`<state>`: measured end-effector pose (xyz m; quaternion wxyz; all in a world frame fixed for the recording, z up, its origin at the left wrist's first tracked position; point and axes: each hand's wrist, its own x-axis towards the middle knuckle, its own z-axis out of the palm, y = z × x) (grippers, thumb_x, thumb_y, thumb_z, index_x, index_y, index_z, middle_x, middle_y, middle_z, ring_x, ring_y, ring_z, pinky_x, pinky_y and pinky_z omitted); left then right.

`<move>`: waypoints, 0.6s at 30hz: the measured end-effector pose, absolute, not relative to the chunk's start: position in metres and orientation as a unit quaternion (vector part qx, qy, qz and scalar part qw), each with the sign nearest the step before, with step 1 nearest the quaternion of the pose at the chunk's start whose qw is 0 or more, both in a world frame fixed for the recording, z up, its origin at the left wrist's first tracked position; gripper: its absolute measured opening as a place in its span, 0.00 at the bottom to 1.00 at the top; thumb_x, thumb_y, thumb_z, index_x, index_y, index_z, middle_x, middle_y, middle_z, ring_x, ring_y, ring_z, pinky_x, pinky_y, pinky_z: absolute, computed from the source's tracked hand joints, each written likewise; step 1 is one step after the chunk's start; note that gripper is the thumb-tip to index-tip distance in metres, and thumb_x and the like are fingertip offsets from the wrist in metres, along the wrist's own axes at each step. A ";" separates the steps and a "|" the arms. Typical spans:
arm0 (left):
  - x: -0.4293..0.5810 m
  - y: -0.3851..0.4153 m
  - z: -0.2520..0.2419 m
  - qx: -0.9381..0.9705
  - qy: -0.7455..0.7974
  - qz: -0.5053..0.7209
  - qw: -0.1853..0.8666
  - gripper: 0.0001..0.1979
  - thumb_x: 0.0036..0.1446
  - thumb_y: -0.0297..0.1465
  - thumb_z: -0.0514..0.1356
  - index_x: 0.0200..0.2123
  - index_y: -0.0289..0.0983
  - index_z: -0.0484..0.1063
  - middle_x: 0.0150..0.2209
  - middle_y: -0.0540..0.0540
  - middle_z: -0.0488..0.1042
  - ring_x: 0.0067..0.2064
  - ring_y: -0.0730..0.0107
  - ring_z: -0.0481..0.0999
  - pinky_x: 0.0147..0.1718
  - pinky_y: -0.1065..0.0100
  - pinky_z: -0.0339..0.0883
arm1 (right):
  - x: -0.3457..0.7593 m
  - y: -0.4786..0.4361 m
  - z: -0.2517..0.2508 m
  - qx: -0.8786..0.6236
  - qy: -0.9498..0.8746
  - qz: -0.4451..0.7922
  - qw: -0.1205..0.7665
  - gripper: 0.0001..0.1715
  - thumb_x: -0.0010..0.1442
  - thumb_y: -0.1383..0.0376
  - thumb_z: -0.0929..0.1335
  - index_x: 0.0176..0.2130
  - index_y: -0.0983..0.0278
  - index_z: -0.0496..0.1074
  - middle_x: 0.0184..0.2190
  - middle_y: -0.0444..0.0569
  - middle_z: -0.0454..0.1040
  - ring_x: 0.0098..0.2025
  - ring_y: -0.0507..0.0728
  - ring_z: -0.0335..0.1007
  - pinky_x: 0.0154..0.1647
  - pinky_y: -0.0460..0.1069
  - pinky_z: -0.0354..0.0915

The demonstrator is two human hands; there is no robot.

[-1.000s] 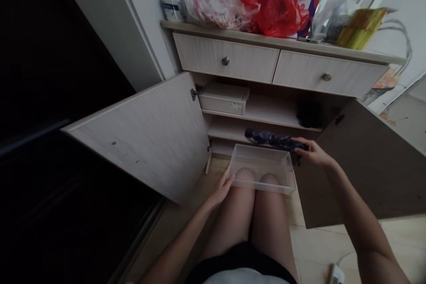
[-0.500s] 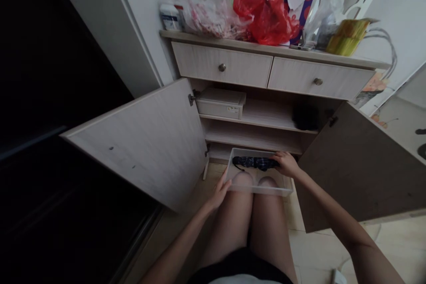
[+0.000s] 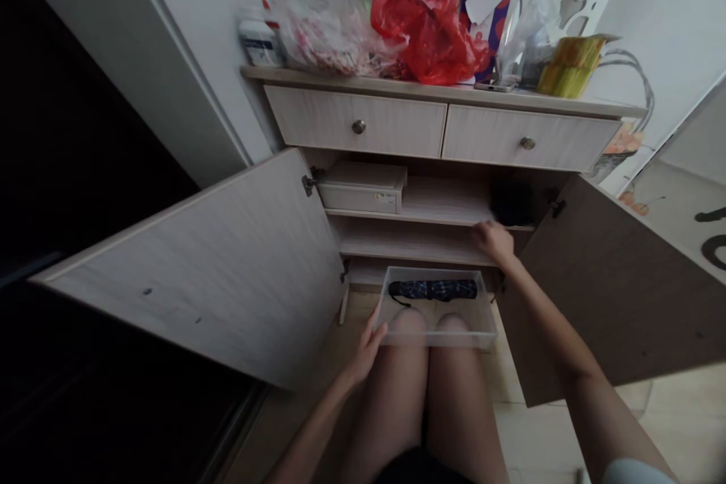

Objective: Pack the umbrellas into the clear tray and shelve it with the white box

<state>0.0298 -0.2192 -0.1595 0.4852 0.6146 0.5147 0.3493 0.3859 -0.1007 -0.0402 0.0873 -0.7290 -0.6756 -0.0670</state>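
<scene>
A shallow clear plastic box point(image 3: 486, 321) rests on my knees, and my left hand point(image 3: 368, 344) grips its left side. Inside it, along the far wall, lies a folded dark blue checked umbrella point(image 3: 435, 290) with a thin wrist cord at its left end. My right hand point(image 3: 494, 242) is in the air beyond the box's far right corner, in front of the cabinet's middle shelf. Motion smears its fingers, and I see nothing in them. Nearest to it on the upper shelf is a black item point(image 3: 512, 200), too dark to name.
The cabinet's left door point(image 3: 215, 265) and right door point(image 3: 618, 295) stand wide on either side. A lidded white box point(image 3: 360, 187) sits on the upper shelf at left. Above the drawers, a red plastic bag point(image 3: 428, 26) and a yellow package point(image 3: 570, 64) crowd the top.
My right hand has let go of the umbrella, leaving it in the box, and has moved up and forward toward the shelves. My left hand stays on the box. The view has shifted slightly.
</scene>
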 end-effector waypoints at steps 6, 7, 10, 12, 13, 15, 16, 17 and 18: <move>0.028 -0.221 -0.166 0.599 0.527 0.343 0.496 0.43 0.58 0.55 0.49 0.70 0.37 0.52 0.72 0.40 0.50 0.72 0.53 0.48 0.69 0.51 0.44 | 0.449 -0.030 -0.042 -0.856 -0.492 -0.097 0.128 0.24 0.64 0.61 0.65 0.54 0.73 0.70 0.50 0.70 0.71 0.55 0.69 0.65 0.48 0.57 0.62; 0.027 -0.220 -0.167 0.600 0.529 0.340 0.495 0.43 0.58 0.55 0.49 0.71 0.37 0.51 0.72 0.40 0.50 0.72 0.52 0.48 0.69 0.51 0.44 | 0.453 -0.025 -0.047 -0.856 -0.495 -0.088 0.123 0.23 0.63 0.61 0.66 0.54 0.73 0.71 0.50 0.71 0.72 0.55 0.70 0.66 0.48 0.58 0.62; 0.026 -0.219 -0.169 0.610 0.532 0.334 0.482 0.42 0.59 0.55 0.47 0.71 0.40 0.50 0.72 0.42 0.49 0.73 0.54 0.46 0.70 0.52 0.42 | 0.451 -0.018 -0.057 -0.846 -0.506 -0.101 0.137 0.20 0.63 0.67 0.64 0.52 0.72 0.72 0.48 0.71 0.74 0.54 0.69 0.68 0.51 0.60 0.63; 0.025 -0.218 -0.169 0.615 0.532 0.334 0.477 0.43 0.59 0.56 0.46 0.71 0.39 0.51 0.72 0.42 0.49 0.73 0.54 0.45 0.70 0.52 0.40 | 0.447 -0.018 -0.060 -0.840 -0.505 -0.107 0.164 0.21 0.64 0.72 0.60 0.52 0.73 0.73 0.47 0.71 0.74 0.52 0.68 0.71 0.51 0.60 0.64; 0.026 -0.217 -0.168 0.615 0.531 0.335 0.477 0.43 0.59 0.56 0.47 0.71 0.39 0.51 0.72 0.42 0.50 0.73 0.54 0.46 0.70 0.52 0.41 | 0.446 -0.019 -0.061 -0.841 -0.501 -0.099 0.178 0.22 0.63 0.74 0.59 0.52 0.73 0.73 0.47 0.71 0.74 0.51 0.67 0.73 0.50 0.59 0.65; 0.026 -0.217 -0.166 0.614 0.528 0.339 0.479 0.43 0.59 0.57 0.47 0.71 0.38 0.52 0.72 0.41 0.50 0.72 0.53 0.47 0.70 0.51 0.41 | 0.447 -0.021 -0.060 -0.848 -0.481 -0.065 0.211 0.23 0.61 0.74 0.60 0.53 0.72 0.73 0.47 0.70 0.74 0.50 0.67 0.74 0.49 0.57 0.67; 0.027 -0.217 -0.166 0.615 0.525 0.341 0.479 0.43 0.59 0.57 0.47 0.70 0.38 0.52 0.72 0.41 0.50 0.72 0.53 0.48 0.70 0.51 0.41 | 0.450 -0.022 -0.060 -0.853 -0.466 -0.043 0.233 0.23 0.60 0.73 0.62 0.53 0.72 0.73 0.47 0.69 0.74 0.50 0.67 0.74 0.49 0.57 0.68; 0.027 -0.217 -0.165 0.616 0.523 0.341 0.480 0.43 0.59 0.57 0.48 0.70 0.38 0.52 0.72 0.42 0.51 0.72 0.53 0.48 0.70 0.51 0.41 | 0.453 -0.024 -0.060 -0.855 -0.448 -0.020 0.261 0.23 0.59 0.72 0.64 0.53 0.71 0.73 0.47 0.67 0.75 0.50 0.67 0.74 0.50 0.57 0.68; 0.027 -0.218 -0.165 0.617 0.523 0.340 0.480 0.43 0.59 0.57 0.48 0.70 0.38 0.52 0.72 0.42 0.51 0.72 0.54 0.47 0.70 0.52 0.41 | 0.456 -0.027 -0.059 -0.854 -0.427 0.006 0.298 0.23 0.58 0.71 0.65 0.53 0.70 0.74 0.46 0.66 0.76 0.51 0.67 0.74 0.51 0.58 0.68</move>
